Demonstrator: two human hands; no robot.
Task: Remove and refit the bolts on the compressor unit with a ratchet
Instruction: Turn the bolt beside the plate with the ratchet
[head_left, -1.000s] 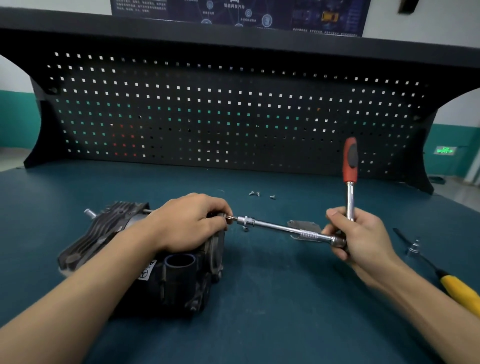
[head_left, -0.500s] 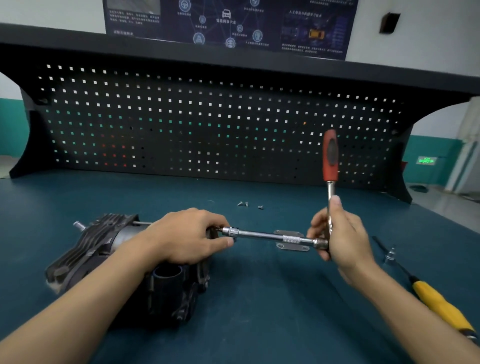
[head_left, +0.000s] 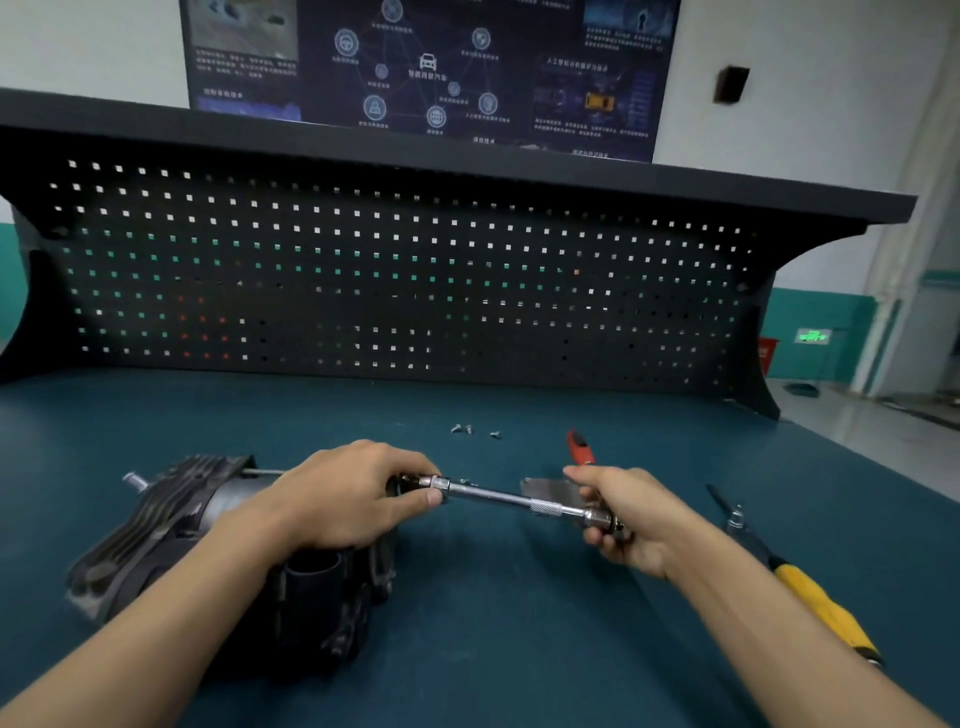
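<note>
Left hand (head_left: 353, 499) rests palm down on the compressor unit (head_left: 171, 525), fingers curled, thumb and forefinger pinching the socket end of the ratchet (head_left: 498, 496) where its extension bar meets the unit's end face. Right hand (head_left: 634, 519), at 3 o'clock of the left, wraps its fingers round the ratchet head; the red handle tilts away toward 11 o'clock. Forearms reach in from 6 o'clock. Compressor unit lies on its side on the blue bench (head_left: 519, 649), 8 o'clock of centre. Small metal plate (head_left: 540, 487) lies behind the bar. Loose bolts (head_left: 467, 429) at 12 o'clock of the hands. Yellow-handled tool (head_left: 821, 608) at 4 o'clock. Pegboard (head_left: 405, 280) behind.
</note>
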